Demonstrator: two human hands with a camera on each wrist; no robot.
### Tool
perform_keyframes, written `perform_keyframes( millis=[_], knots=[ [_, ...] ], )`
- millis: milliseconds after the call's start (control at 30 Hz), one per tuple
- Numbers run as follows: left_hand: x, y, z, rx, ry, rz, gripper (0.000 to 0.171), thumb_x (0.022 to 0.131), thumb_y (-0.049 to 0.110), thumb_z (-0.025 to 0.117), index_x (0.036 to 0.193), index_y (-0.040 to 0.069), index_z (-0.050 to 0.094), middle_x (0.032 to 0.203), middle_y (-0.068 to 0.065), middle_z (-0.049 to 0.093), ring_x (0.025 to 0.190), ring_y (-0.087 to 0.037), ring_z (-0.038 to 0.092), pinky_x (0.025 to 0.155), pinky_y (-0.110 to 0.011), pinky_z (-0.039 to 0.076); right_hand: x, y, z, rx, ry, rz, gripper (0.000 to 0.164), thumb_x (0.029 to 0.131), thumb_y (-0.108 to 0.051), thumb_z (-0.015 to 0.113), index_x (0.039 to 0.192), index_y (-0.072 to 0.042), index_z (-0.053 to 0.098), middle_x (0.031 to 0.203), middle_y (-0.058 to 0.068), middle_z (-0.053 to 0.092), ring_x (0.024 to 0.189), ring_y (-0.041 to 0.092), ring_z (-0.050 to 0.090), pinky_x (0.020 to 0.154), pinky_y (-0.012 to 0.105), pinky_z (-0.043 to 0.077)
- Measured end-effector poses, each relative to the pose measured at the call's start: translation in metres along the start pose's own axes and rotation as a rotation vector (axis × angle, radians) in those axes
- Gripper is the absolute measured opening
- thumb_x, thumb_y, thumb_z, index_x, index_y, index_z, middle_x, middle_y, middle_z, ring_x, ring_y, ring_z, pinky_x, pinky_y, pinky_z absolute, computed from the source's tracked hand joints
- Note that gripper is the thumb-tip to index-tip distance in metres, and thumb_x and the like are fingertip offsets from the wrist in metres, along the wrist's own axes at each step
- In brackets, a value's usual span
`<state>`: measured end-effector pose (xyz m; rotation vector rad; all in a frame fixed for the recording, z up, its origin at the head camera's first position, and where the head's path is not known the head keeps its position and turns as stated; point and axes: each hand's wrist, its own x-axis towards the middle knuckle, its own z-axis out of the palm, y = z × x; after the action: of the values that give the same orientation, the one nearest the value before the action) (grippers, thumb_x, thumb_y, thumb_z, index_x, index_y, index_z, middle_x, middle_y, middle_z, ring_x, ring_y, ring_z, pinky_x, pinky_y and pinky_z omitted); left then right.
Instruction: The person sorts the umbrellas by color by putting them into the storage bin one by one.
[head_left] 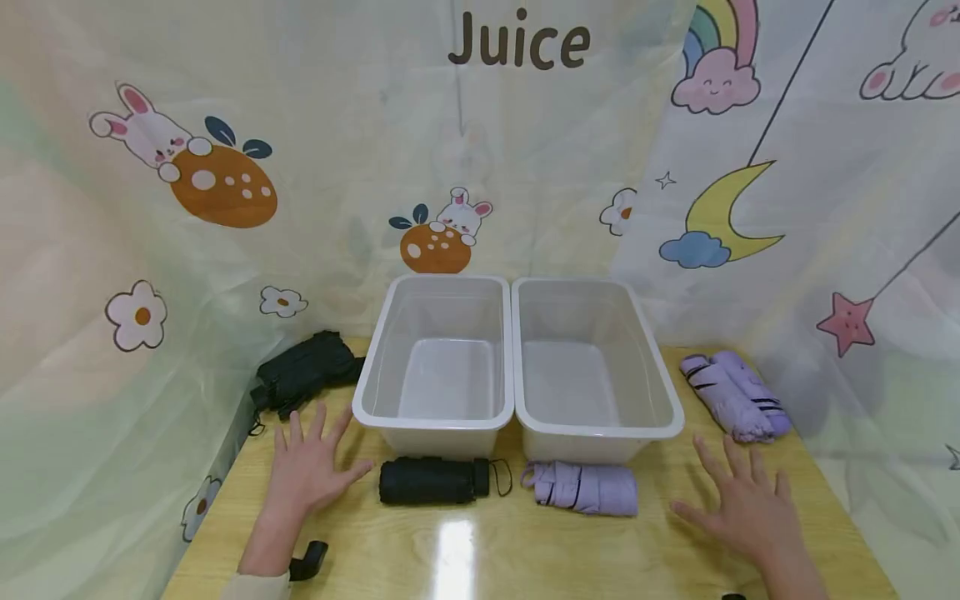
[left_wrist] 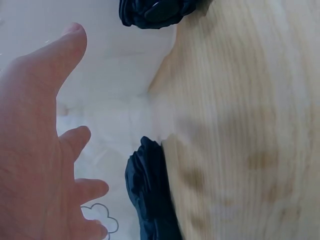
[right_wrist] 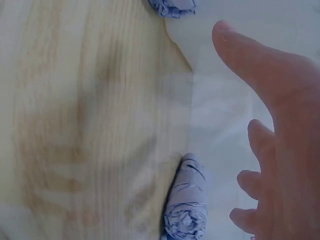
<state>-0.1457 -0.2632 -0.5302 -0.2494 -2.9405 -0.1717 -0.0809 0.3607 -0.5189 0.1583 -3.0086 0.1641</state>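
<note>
My left hand is spread with straight fingers and holds nothing, left of a black folded umbrella that lies in front of the left bin. Past its fingertips, more black folded umbrella fabric lies at the back left. On the other side my right hand, its fingers also spread, holds nothing. A purple folded umbrella lies to its left, before the right bin. Two purple rolled umbrellas lie side by side beyond the right fingertips. The right wrist view shows a purple umbrella below the thumb.
Two white plastic bins, the left bin and the right bin, stand side by side at the back of the wooden table. Behind them hangs a printed cloth. A black device sits at the left wrist.
</note>
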Motion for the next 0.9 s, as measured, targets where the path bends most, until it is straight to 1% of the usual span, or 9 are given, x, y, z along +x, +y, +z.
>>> perform_keyframes(
  millis=[100, 167, 300, 467, 567, 633, 733, 800, 900],
  knots=[
    [-0.001, 0.001, 0.000, -0.004, -0.007, -0.004, 0.096, 0.077, 0.079, 0.054, 0.154, 0.028, 0.029, 0.150, -0.027, 0.032, 0.131, -0.063, 0.017, 0.097, -0.076, 0.014, -0.001, 0.002, 0.001, 0.003, 0.012, -0.004, 0.105, 0.075, -0.072, 0.065, 0.157, -0.024, 0.020, 0.146, 0.033, 0.030, 0.124, 0.064, 0.025, 0.090, 0.080, 0.013],
    [-0.002, 0.003, 0.000, -0.010, -0.019, -0.009, 0.096, 0.077, 0.080, 0.053, 0.153, 0.025, 0.033, 0.150, -0.027, 0.032, 0.132, -0.063, 0.016, 0.097, -0.076, 0.013, -0.001, 0.005, 0.001, 0.005, 0.028, -0.006, 0.105, 0.075, -0.072, 0.065, 0.157, -0.025, 0.018, 0.146, 0.032, 0.031, 0.122, 0.064, 0.029, 0.087, 0.080, 0.017],
    [0.002, 0.004, -0.001, -0.030, -0.025, -0.017, 0.094, 0.078, 0.076, 0.057, 0.151, 0.020, 0.037, 0.150, -0.027, 0.031, 0.133, -0.062, 0.014, 0.097, -0.076, 0.013, 0.006, 0.012, -0.004, 0.027, 0.064, -0.008, 0.104, 0.077, -0.069, 0.065, 0.158, -0.027, 0.014, 0.149, 0.032, 0.027, 0.120, 0.065, 0.032, 0.083, 0.080, 0.022],
    [0.007, 0.006, -0.004, -0.038, -0.030, -0.019, 0.093, 0.079, 0.073, 0.059, 0.151, 0.019, 0.037, 0.150, -0.028, 0.031, 0.133, -0.062, 0.013, 0.098, -0.076, 0.011, 0.014, 0.014, -0.016, 0.080, 0.119, -0.035, 0.102, 0.078, -0.061, 0.071, 0.157, -0.021, 0.021, 0.144, 0.035, 0.032, 0.118, 0.063, 0.036, 0.076, 0.078, 0.029],
    [0.008, 0.006, -0.006, -0.039, -0.034, -0.020, 0.093, 0.079, 0.074, 0.057, 0.152, 0.021, 0.035, 0.150, -0.028, 0.031, 0.132, -0.063, 0.014, 0.098, -0.075, 0.011, 0.020, 0.012, -0.025, 0.144, 0.166, -0.050, 0.098, 0.078, -0.054, 0.075, 0.155, -0.016, 0.027, 0.142, 0.036, 0.035, 0.114, 0.062, 0.040, 0.075, 0.075, 0.034],
    [0.007, 0.005, -0.006, -0.045, -0.036, -0.021, 0.093, 0.079, 0.075, 0.057, 0.153, 0.022, 0.034, 0.150, -0.028, 0.030, 0.132, -0.063, 0.015, 0.098, -0.076, 0.012, 0.025, 0.010, -0.032, 0.186, 0.174, -0.045, 0.094, 0.081, -0.051, 0.074, 0.155, -0.017, 0.026, 0.145, 0.034, 0.033, 0.112, 0.062, 0.042, 0.075, 0.073, 0.035],
    [0.005, 0.003, -0.005, -0.065, -0.037, -0.020, 0.091, 0.080, 0.073, 0.057, 0.153, 0.024, 0.033, 0.149, -0.027, 0.032, 0.131, -0.063, 0.018, 0.097, -0.075, 0.014, 0.035, 0.007, -0.040, 0.258, 0.197, -0.040, 0.085, 0.086, -0.045, 0.072, 0.154, -0.018, 0.030, 0.148, 0.031, 0.032, 0.111, 0.062, 0.043, 0.074, 0.072, 0.036],
    [0.004, 0.002, -0.004, -0.086, -0.044, -0.016, 0.089, 0.081, 0.072, 0.058, 0.153, 0.025, 0.033, 0.148, -0.027, 0.034, 0.130, -0.063, 0.020, 0.097, -0.075, 0.015, 0.043, 0.005, -0.047, 0.317, 0.203, -0.035, 0.079, 0.089, -0.040, 0.070, 0.154, -0.019, 0.030, 0.151, 0.027, 0.030, 0.115, 0.061, 0.041, 0.074, 0.072, 0.036],
    [0.002, 0.000, -0.003, -0.120, -0.074, -0.018, 0.086, 0.083, 0.070, 0.056, 0.153, 0.026, 0.032, 0.148, -0.026, 0.035, 0.131, -0.062, 0.021, 0.098, -0.075, 0.016, 0.055, 0.003, -0.055, 0.419, 0.217, -0.048, 0.072, 0.092, -0.032, 0.069, 0.153, -0.019, 0.033, 0.153, 0.023, 0.027, 0.125, 0.058, 0.035, 0.080, 0.074, 0.032]
  ],
)
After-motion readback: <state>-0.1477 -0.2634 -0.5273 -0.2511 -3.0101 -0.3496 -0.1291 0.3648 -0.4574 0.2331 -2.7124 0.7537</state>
